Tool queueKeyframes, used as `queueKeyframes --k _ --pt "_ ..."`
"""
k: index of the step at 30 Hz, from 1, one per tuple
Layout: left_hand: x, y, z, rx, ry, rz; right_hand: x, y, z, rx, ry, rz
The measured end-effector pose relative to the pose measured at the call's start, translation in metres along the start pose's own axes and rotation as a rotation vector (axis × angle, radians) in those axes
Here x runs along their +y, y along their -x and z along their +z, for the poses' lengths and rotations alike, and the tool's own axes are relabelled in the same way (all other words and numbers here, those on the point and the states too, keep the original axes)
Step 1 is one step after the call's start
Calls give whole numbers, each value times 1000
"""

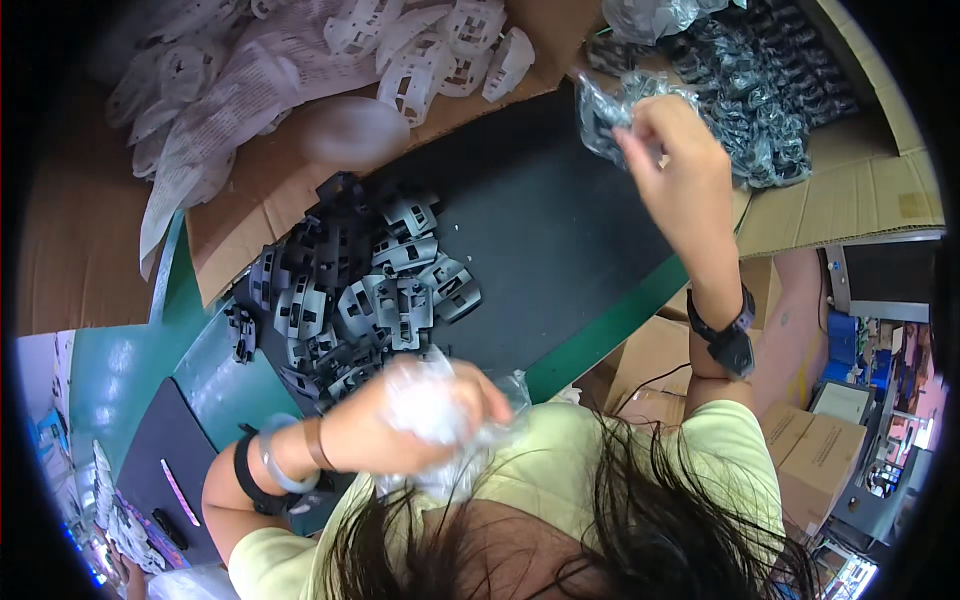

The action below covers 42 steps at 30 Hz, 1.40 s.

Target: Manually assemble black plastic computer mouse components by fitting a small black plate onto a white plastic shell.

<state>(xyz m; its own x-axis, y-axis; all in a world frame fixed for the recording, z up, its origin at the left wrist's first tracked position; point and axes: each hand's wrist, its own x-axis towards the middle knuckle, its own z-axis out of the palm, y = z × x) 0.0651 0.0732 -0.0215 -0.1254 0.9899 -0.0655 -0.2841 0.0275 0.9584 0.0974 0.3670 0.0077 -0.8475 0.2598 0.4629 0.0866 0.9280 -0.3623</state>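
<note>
My left hand [370,425] is close to my chest, its fingers closed around crumpled clear plastic bags [455,478]; motion blurs part of them. At the far right my right hand [690,165] pinches a clear bag [598,118] with a dark part inside. This hand is beside an open carton [830,215] packed with bagged dark parts [770,130]. In front of my left hand lies a heap of loose black and grey molded plastic parts [350,290] on a black mat [560,230]. One such part [240,333] sits at the heap's left edge.
An open carton [250,235] at the far left holds white molded parts [465,45] and printed paper sheets [250,85]. Left of me, a pink strip-like item [180,490] lies on another dark mat [165,430]. Brown cartons [815,455] stand at the lower right.
</note>
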Motion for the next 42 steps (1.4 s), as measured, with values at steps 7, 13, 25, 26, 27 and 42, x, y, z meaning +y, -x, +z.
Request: queueKeyframes --k 7,13,25,26,27,42 --pt "19 -3 -38 411 -17 156 -8 59 50 -304 56 -608" --pt "35 -12 -60 555 119 156 -25 45 19 5 -456 -109" --pt "48 -23 -67 555 -1056 371 -75 2 32 96 -1328 99" --pt "47 -15 -69 642 -1086 403 -63 4 34 14 -1161 178" --pt "53 -9 -66 693 -1085 346 -54 4 33 -160 -1043 260" --pt "47 11 -70 759 -1216 162 -100 -9 54 -159 -633 -352"
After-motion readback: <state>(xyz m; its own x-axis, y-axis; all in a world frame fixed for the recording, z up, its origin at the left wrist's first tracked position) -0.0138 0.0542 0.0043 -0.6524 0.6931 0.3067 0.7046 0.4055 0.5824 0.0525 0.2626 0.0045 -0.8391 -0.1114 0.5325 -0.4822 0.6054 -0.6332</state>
